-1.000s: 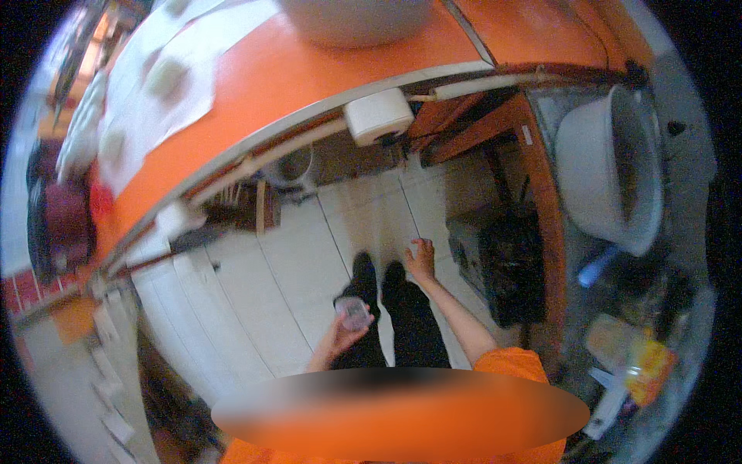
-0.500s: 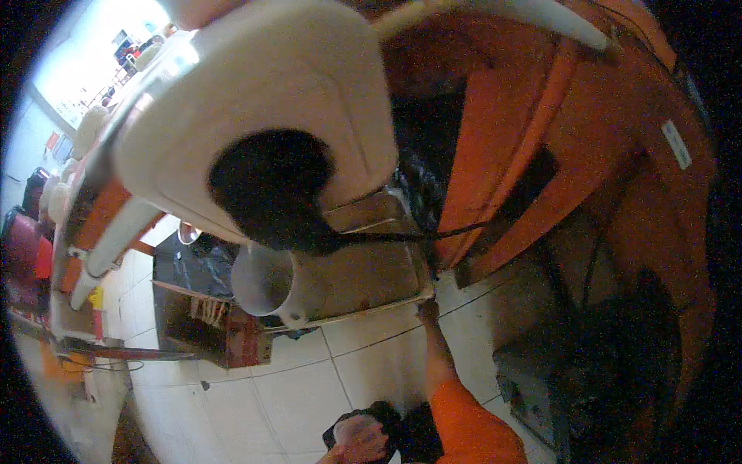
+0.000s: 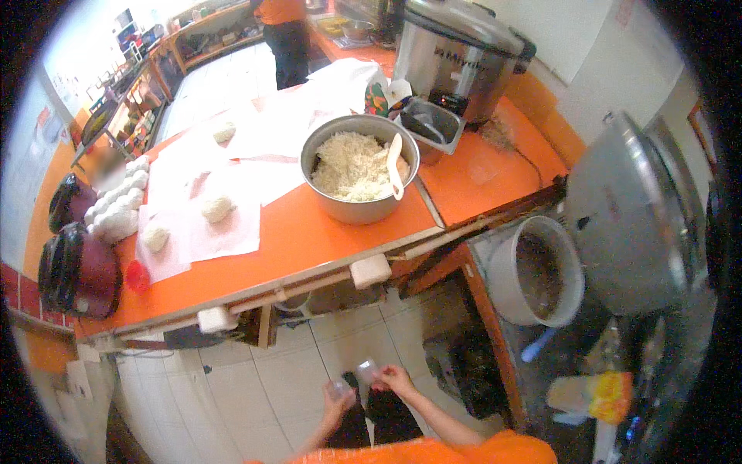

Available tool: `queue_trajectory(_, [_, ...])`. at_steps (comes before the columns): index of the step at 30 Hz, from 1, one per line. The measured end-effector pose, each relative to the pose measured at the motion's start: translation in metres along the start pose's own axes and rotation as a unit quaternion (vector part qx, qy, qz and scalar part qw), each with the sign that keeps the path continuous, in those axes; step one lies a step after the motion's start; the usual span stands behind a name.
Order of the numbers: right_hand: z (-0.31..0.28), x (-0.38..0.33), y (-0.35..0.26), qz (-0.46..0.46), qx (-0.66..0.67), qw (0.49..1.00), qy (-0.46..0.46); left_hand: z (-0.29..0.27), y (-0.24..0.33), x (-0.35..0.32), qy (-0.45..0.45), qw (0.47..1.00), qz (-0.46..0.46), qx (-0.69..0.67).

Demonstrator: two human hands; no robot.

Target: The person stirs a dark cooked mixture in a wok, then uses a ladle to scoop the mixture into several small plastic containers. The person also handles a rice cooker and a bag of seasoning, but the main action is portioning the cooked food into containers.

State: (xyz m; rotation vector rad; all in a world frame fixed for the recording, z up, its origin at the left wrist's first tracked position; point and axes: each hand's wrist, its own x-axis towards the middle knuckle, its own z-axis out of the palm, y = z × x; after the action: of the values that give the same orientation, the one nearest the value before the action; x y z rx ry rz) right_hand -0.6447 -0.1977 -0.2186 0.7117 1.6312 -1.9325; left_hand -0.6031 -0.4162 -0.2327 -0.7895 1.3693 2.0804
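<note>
Low in front of my body, over the floor, my left hand point(image 3: 337, 404) is closed on a small clear plastic piece point(image 3: 339, 387). Just right of it and slightly higher, my right hand point(image 3: 396, 380) pinches another small clear plastic piece point(image 3: 367, 370). The two pieces are too small and blurred to tell their kind. On the orange table beyond, a grey metal pot point(image 3: 360, 213) holds white rice point(image 3: 352, 168), with a white rice paddle point(image 3: 396, 166) leaning in it. Rice mounds point(image 3: 218, 208) rest on pale paper sheets point(image 3: 239, 233).
A large steel rice cooker point(image 3: 456, 58) stands behind the pot, beside a metal container point(image 3: 437, 127). On the right are a white bucket point(image 3: 506, 271) and a big grey pot point(image 3: 630, 216). Dark red appliances point(image 3: 81, 271) and a red cup point(image 3: 137, 275) sit left. Another person point(image 3: 283, 39) stands far back.
My view has risen from below the table to above it. My right hand has left the box under the table and come back beside my left; both now hold clear plastic.
</note>
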Motion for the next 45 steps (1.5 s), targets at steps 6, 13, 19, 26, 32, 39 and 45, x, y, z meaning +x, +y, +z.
queue_trajectory(6, [0.078, -0.163, -0.271, -0.332, -0.064, 0.939, 0.059, 0.071, 0.224, -0.084, -0.138, 0.939, 0.305, -0.08])
queue_trajectory(13, [0.002, -0.11, -0.387, -0.405, -0.353, 0.744, 0.396, 0.099, 0.337, -0.158, -0.235, 0.905, 0.313, -0.164])
queue_trajectory(19, [-0.091, -0.009, -0.467, -0.454, -0.381, 0.646, 0.481, 0.1, 0.332, -0.133, -0.226, 0.923, 0.254, -0.181])
queue_trajectory(26, [-0.139, 0.124, -0.584, -0.475, -0.408, 0.618, 0.475, 0.154, 0.37, -0.07, -0.194, 0.933, 0.257, -0.163])
queue_trajectory(32, [-0.208, 0.14, -0.551, -0.062, -0.469, 0.78, 0.41, 0.206, 0.408, -0.042, -0.195, 0.936, 0.258, -0.137])
queue_trajectory(39, [-0.176, 0.099, -0.516, -0.148, -0.303, 0.758, 0.559, 0.237, 0.418, -0.002, -0.167, 0.917, 0.348, 0.1])
queue_trajectory(45, [-0.056, -0.023, -0.49, -0.565, -0.117, 0.744, 0.338, 0.265, 0.425, -0.002, -0.321, 0.914, 0.248, -0.002])
